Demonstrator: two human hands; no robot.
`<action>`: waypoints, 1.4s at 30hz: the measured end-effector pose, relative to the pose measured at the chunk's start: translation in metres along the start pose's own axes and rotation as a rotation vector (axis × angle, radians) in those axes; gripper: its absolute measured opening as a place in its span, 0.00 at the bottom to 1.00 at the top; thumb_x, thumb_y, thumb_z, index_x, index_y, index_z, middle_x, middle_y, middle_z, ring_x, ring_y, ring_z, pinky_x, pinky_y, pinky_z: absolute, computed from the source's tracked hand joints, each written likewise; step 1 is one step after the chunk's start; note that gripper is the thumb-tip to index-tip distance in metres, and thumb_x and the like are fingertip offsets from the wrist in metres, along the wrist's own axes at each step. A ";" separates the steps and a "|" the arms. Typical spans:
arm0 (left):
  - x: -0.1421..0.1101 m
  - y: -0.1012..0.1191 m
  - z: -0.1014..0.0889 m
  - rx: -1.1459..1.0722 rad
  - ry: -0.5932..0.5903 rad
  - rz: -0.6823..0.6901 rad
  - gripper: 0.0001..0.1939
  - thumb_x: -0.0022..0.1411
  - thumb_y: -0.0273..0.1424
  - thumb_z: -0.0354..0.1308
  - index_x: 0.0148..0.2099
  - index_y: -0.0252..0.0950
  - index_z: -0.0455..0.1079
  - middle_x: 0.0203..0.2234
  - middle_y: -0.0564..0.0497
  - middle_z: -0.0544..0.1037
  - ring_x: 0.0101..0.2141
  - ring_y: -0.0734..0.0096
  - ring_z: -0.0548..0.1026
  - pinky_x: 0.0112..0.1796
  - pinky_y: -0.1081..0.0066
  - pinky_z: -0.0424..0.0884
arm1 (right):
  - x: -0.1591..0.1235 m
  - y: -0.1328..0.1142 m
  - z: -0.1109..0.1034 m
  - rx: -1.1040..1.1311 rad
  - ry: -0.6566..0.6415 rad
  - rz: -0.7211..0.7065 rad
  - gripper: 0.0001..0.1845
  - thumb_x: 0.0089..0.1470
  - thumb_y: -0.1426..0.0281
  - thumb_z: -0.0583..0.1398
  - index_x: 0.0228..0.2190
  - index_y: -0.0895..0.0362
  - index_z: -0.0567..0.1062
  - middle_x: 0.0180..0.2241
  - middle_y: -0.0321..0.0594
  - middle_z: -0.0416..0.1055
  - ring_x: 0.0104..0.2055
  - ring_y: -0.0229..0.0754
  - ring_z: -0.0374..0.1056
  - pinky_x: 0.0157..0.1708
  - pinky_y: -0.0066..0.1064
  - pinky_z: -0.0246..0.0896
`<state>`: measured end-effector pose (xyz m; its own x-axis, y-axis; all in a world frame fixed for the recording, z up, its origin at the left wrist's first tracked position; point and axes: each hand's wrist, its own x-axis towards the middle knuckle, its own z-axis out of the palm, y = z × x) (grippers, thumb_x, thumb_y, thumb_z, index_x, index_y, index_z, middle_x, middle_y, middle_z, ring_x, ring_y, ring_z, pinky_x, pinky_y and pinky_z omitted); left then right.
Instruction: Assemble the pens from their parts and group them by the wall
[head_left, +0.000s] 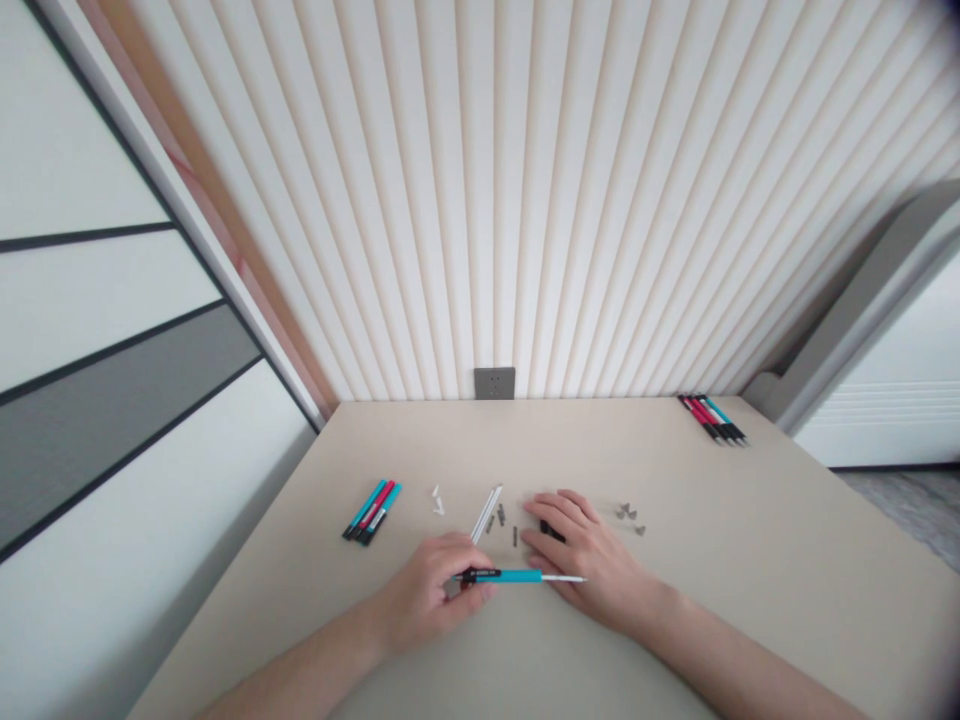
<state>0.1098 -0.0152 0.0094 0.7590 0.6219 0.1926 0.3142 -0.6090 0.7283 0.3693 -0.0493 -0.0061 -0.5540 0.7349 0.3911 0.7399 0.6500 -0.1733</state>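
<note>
On my feed the largest shape is the ribbed white wall [480,190], with a grey wall socket [494,383] low down at the back of the bench [757,590]. A striped panel door [105,310] fills the left side. The things on the bench lie in separate groups, which looks like a way of keeping each kind apart and within reach.

A bundle of finished-looking pens [711,419] sits in the far right corner, well away from the working area. A second, smaller bundle of pens [371,512] lies left of centre. Nearer the middle are two white tubes [486,513], and beside them a few white plastic bits [437,500] and some small dark metal parts [501,514]. Small metal clips [628,512] sit further right.

The teal pen [510,576] lies across the front of the work area, held level above the bench. My left hand [431,590] is curled narrow around its black end, gripping it firmly, probably to keep the barrel steady. My right hand [592,560] is open and palm-down on the bench, just beside the pen's pale tip. It is holding nothing I can confirm, though a dark piece [551,531] shows beneath its fingers.
</note>
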 end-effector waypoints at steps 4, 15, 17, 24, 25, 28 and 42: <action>0.000 0.001 -0.001 0.006 0.000 -0.010 0.10 0.66 0.35 0.54 0.36 0.35 0.73 0.25 0.52 0.73 0.29 0.72 0.70 0.35 0.74 0.64 | 0.000 -0.001 -0.002 0.003 0.010 0.012 0.15 0.62 0.70 0.57 0.50 0.54 0.73 0.52 0.47 0.71 0.56 0.51 0.63 0.56 0.51 0.58; 0.000 0.000 -0.002 0.007 0.081 -0.066 0.11 0.67 0.35 0.54 0.37 0.34 0.73 0.25 0.52 0.73 0.27 0.73 0.69 0.32 0.76 0.63 | -0.003 0.000 -0.002 0.044 0.082 0.018 0.09 0.63 0.73 0.57 0.37 0.53 0.78 0.42 0.42 0.76 0.47 0.45 0.68 0.47 0.42 0.63; 0.000 -0.001 -0.001 0.014 0.118 -0.088 0.11 0.67 0.34 0.54 0.38 0.34 0.74 0.26 0.52 0.74 0.28 0.73 0.69 0.32 0.76 0.63 | -0.004 0.003 -0.003 0.053 0.115 0.025 0.08 0.63 0.72 0.58 0.36 0.54 0.77 0.41 0.42 0.77 0.46 0.46 0.69 0.47 0.42 0.63; 0.003 -0.006 -0.004 -0.011 0.235 -0.225 0.10 0.67 0.35 0.54 0.40 0.36 0.74 0.28 0.53 0.76 0.29 0.73 0.71 0.32 0.77 0.64 | -0.016 0.021 -0.016 0.247 0.151 0.228 0.09 0.65 0.71 0.53 0.40 0.54 0.74 0.34 0.42 0.76 0.36 0.43 0.71 0.39 0.35 0.67; 0.004 -0.007 -0.005 -0.015 0.235 -0.239 0.10 0.68 0.35 0.54 0.40 0.36 0.74 0.27 0.54 0.76 0.28 0.73 0.71 0.31 0.77 0.64 | -0.018 0.024 -0.018 0.279 0.165 0.270 0.09 0.66 0.70 0.53 0.41 0.54 0.73 0.35 0.42 0.75 0.36 0.42 0.71 0.38 0.34 0.67; 0.006 -0.008 -0.005 -0.001 0.217 -0.256 0.10 0.67 0.35 0.54 0.39 0.36 0.74 0.26 0.54 0.75 0.27 0.74 0.70 0.30 0.77 0.64 | -0.021 0.028 -0.021 0.344 0.200 0.335 0.08 0.65 0.70 0.54 0.40 0.54 0.73 0.36 0.42 0.75 0.37 0.42 0.71 0.38 0.33 0.67; 0.004 -0.012 -0.004 0.073 0.160 -0.231 0.08 0.67 0.31 0.55 0.41 0.36 0.74 0.30 0.52 0.78 0.30 0.72 0.72 0.33 0.75 0.64 | -0.018 0.021 -0.020 0.356 0.179 0.236 0.08 0.65 0.71 0.54 0.41 0.54 0.74 0.36 0.44 0.75 0.38 0.43 0.71 0.40 0.36 0.68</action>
<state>0.1069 -0.0031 0.0045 0.5651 0.8143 0.1329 0.5129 -0.4729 0.7165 0.4022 -0.0531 0.0018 -0.2882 0.8461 0.4484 0.6432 0.5180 -0.5639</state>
